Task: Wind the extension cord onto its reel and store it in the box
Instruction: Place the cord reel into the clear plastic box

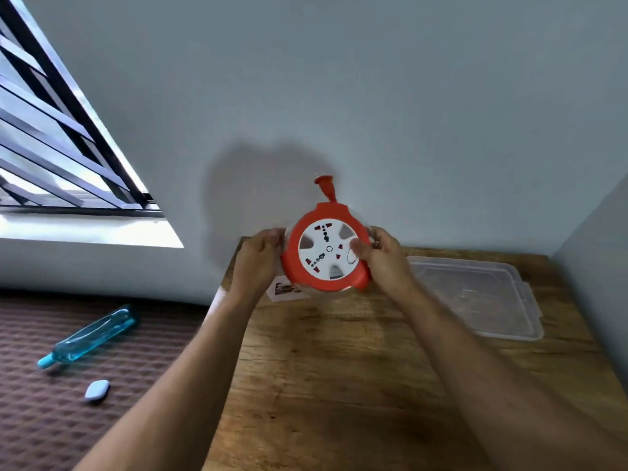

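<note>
A round orange extension cord reel (302, 266) with a white socket face is lifted above the far part of the wooden table (339, 385). Its orange plug (324, 185) sticks up from the top of the reel. My left hand (256, 263) grips the reel's left rim. My right hand (382, 258) grips the right rim, thumb pressed on the white face. A clear plastic box (475, 294) lies on the table to the right of the reel. No loose cord shows.
A small white card (283, 292) lies on the table below the reel. Left of the table, on a brown patterned surface, lie a blue bottle (91, 336) and a small grey-blue object (97, 390). A barred window (61, 147) fills the upper left; walls close the back and right.
</note>
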